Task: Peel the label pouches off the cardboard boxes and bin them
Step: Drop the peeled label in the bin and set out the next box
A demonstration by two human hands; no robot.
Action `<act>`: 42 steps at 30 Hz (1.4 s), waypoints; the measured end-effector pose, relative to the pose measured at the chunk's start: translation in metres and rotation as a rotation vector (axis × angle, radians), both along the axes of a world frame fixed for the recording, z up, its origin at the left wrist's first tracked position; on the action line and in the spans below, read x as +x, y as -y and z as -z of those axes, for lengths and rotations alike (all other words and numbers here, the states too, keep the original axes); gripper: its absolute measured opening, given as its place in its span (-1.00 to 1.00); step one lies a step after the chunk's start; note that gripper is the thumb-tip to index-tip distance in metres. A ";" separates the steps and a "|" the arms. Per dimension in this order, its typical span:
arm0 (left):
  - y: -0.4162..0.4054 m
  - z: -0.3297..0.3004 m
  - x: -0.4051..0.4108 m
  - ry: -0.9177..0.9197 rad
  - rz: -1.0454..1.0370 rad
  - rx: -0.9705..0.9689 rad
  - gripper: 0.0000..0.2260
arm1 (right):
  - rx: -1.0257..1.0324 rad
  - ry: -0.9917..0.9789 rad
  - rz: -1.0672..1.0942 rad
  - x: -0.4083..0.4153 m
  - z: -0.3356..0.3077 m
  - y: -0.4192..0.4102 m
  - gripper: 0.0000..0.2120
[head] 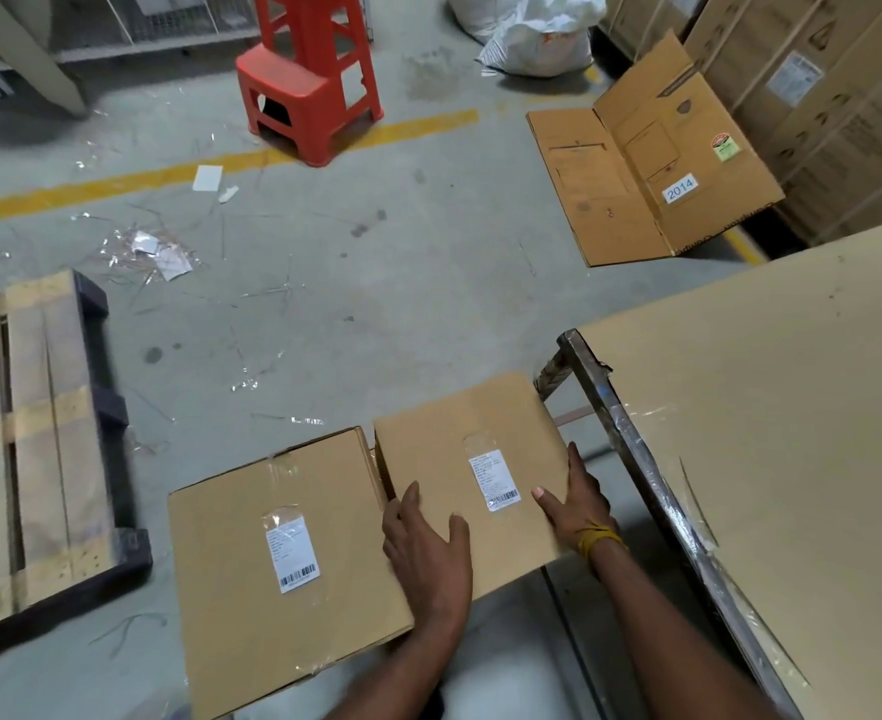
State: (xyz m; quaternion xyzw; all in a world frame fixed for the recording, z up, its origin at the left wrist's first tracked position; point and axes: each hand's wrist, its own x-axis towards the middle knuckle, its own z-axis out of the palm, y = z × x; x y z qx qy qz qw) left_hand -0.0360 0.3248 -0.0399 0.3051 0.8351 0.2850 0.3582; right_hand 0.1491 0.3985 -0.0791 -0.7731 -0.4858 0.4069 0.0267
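Two brown cardboard boxes stand side by side on the grey floor in front of me. The left box (251, 574) carries a clear label pouch (291, 550) with a white barcode slip on its top. The right box (459, 439) has a similar label pouch (493, 478) on its top face. My left hand (425, 550) rests with spread fingers on the near left part of the right box, its wrist over the left box's corner. My right hand (576, 504) holds that box's right edge, thumb on top beside the pouch.
A cardboard-covered table (771, 407) with a metal frame edge (636, 459) stands to the right. A wooden pallet (28, 444) lies left. Farther off are a red plastic stool (308, 90), a flattened carton (646, 168), a white sack (537, 28) and plastic scraps (153, 254).
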 end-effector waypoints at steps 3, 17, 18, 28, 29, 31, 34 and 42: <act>0.002 0.003 -0.002 0.121 -0.083 -0.003 -0.34 | -0.016 -0.033 0.019 0.003 0.000 -0.002 -0.07; 0.078 -0.061 0.012 0.307 -0.026 0.056 -0.35 | 0.121 0.044 0.061 0.005 -0.072 0.063 -0.19; 0.090 -0.069 0.013 0.314 -0.014 0.074 -0.36 | 0.128 0.074 0.056 0.005 -0.083 0.072 -0.17; 0.199 -0.136 0.010 0.336 0.029 0.321 -0.48 | 0.240 0.139 0.101 0.002 -0.192 0.193 -0.08; 0.214 -0.147 0.009 0.360 0.035 0.354 -0.49 | 0.273 0.135 0.104 0.002 -0.205 0.210 -0.06; 0.245 -0.172 0.009 0.428 0.059 0.409 -0.51 | 0.353 0.115 0.122 0.004 -0.234 0.247 -0.03; 0.291 -0.213 0.012 0.506 0.106 0.495 -0.55 | 0.434 0.146 0.185 0.011 -0.276 0.308 -0.10; 0.376 -0.306 0.056 0.623 0.513 0.569 -0.72 | 0.619 0.313 0.437 0.067 -0.368 0.448 -0.23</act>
